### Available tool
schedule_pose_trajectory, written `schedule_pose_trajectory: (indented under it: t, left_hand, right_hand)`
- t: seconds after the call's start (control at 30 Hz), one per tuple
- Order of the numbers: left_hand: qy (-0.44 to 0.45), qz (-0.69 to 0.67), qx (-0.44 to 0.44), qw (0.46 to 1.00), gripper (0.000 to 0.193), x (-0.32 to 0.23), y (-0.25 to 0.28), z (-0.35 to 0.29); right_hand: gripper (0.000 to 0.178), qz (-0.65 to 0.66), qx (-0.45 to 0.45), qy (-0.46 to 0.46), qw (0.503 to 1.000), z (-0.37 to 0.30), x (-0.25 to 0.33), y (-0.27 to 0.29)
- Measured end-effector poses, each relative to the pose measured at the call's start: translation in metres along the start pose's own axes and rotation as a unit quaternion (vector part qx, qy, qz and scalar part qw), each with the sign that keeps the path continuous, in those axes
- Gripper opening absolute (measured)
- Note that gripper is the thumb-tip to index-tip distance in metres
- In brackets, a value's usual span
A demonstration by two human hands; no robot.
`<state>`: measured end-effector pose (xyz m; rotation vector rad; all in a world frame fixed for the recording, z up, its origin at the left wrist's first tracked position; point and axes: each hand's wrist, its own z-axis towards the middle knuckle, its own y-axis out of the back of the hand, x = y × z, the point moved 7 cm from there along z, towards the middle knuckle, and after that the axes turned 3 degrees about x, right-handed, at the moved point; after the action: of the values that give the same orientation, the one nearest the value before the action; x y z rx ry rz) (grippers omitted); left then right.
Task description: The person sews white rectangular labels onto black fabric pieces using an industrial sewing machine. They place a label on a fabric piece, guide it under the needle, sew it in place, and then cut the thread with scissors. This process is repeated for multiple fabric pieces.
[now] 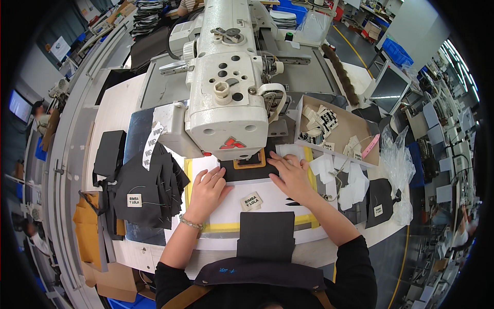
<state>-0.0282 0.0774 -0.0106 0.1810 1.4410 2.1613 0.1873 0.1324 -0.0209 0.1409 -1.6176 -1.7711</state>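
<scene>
A dark fabric piece (247, 174) lies flat under the head of a large white sewing machine (226, 116), with the machine's tan clamp frame (262, 158) resting on it. My left hand (207, 191) is spread at the piece's left end, fingertips on the cloth. My right hand (291, 177) rests on its right end, fingers stretched and apart. Neither hand grips anything. Two small cream fabric labels (251, 201) with dark print overlap on the white board below. Close to my right wrist lies a small black pointed tool (292, 202), partly covered by the wrist.
A pile of dark labelled pieces (149, 193) is at the left. Dark panels (266, 234) sit at the near edge. An open cardboard box (337, 147) of labels stands right, beside white paper pieces (347, 180) and a clear plastic bag (396, 167).
</scene>
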Motion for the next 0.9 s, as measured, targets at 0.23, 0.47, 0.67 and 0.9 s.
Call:
schedule_pose_trajectory:
  t: [0.23,0.47,0.67,0.9]
  left_hand:
    - [0.017,-0.007,0.006,1.000,0.021,0.002,-0.002,-0.001]
    - [0.012,-0.005,0.002,1.000,0.019,0.001,-0.001,-0.004]
    - [0.003,0.021,0.007,1.000,0.024,-0.005,-0.002,-0.009]
    - [-0.001,0.029,0.010,1.000,0.029,-0.010,0.000,-0.012]
  right_hand:
    - [0.039,-0.062,-0.038,0.027,0.997,-0.001,0.005,0.003]
    - [0.031,-0.139,-0.111,0.074,0.981,-0.015,0.013,0.008]
    - [0.032,-0.150,-0.079,0.113,0.979,-0.033,0.024,0.006]
    - [0.039,-0.162,-0.081,0.098,0.979,-0.031,0.028,0.010]
